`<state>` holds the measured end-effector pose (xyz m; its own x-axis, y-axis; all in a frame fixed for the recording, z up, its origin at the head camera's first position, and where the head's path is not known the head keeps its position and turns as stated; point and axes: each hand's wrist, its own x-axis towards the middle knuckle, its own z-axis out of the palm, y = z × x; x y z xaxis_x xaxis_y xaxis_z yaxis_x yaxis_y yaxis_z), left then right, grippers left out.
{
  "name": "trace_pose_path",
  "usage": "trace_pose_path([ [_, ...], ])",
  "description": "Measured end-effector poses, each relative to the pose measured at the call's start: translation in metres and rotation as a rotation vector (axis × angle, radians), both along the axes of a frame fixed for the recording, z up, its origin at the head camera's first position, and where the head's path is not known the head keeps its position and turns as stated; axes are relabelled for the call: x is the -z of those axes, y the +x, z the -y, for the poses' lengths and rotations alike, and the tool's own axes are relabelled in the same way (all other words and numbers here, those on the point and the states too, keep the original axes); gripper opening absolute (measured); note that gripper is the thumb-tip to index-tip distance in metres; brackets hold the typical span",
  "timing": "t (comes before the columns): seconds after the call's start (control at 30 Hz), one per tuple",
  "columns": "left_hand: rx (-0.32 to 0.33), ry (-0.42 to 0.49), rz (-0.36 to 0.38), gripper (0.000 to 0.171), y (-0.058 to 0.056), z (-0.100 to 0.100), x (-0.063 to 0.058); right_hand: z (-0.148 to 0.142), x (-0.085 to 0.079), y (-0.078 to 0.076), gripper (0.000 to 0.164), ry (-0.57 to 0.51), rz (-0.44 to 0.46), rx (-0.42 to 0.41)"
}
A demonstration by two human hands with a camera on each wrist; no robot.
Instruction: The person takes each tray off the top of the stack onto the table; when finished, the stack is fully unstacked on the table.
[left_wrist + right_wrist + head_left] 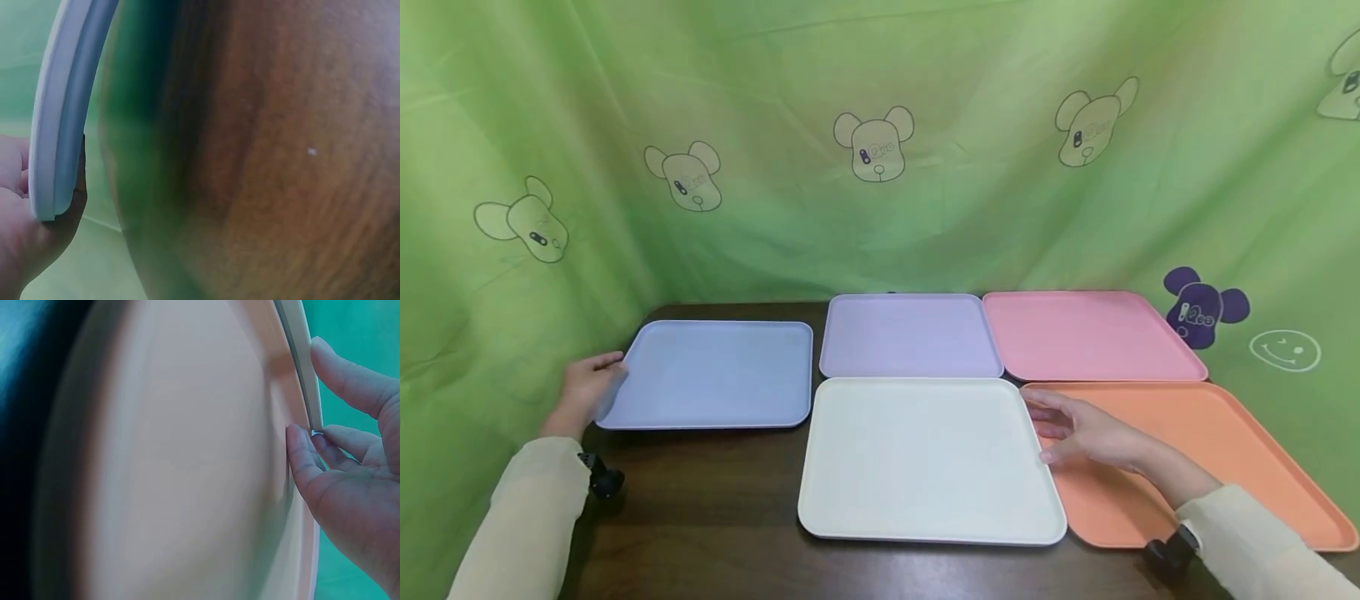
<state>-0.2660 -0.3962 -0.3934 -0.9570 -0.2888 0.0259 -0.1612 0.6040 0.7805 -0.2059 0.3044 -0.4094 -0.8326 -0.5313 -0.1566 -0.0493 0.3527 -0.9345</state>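
My left hand grips the left edge of a light blue tray at the left. The left wrist view shows this tray's rim between the thumb and the fingers, with the tray apart from the wood below. In the middle front lies a white tray. My right hand touches its right edge with fairly straight fingers, over the orange tray. Seen from the right wrist, the thumb meets the white tray's side, and the fingertips are near its far corner.
Behind the white tray lies a lilac tray, with a pink tray to its right. All are on a dark wooden table. A green cloth with bear prints hangs around the table's back and sides.
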Motion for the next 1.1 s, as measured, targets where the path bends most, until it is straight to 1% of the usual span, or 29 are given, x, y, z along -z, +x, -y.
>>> trace_pose_path([
  [0.1,0.023,-0.004,-0.01,0.045,0.0,0.001,0.004,-0.001,-0.001,0.0,0.101,0.001,-0.003,0.001],
  [0.17,0.033,0.009,-0.014,0.045,0.0,0.002,0.006,-0.001,-0.002,0.0,0.101,0.005,-0.006,0.0],
  [0.33,0.038,0.057,-0.026,0.047,0.0,0.003,0.013,-0.001,-0.003,0.001,0.099,0.01,-0.007,-0.001],
  [0.43,0.05,0.096,-0.036,0.05,-0.002,0.003,0.017,0.0,-0.004,0.002,0.099,0.006,-0.002,0.002],
  [0.57,0.065,0.122,-0.035,0.051,-0.004,0.002,0.02,0.001,-0.005,0.003,0.099,0.004,-0.003,0.008],
  [0.77,0.073,0.123,0.003,0.051,-0.004,0.001,0.023,0.003,-0.007,0.004,0.098,0.007,-0.016,0.003],
  [0.93,0.111,0.123,0.018,0.052,-0.001,0.001,0.025,0.002,-0.004,0.003,0.098,0.008,-0.015,0.001],
  [1.03,0.141,0.091,0.026,0.052,0.0,0.001,0.025,0.002,-0.003,0.003,0.099,0.006,-0.008,0.006],
  [1.1,0.166,0.078,0.051,0.054,0.001,0.001,0.023,0.002,-0.003,0.003,0.099,0.001,-0.007,0.006],
])
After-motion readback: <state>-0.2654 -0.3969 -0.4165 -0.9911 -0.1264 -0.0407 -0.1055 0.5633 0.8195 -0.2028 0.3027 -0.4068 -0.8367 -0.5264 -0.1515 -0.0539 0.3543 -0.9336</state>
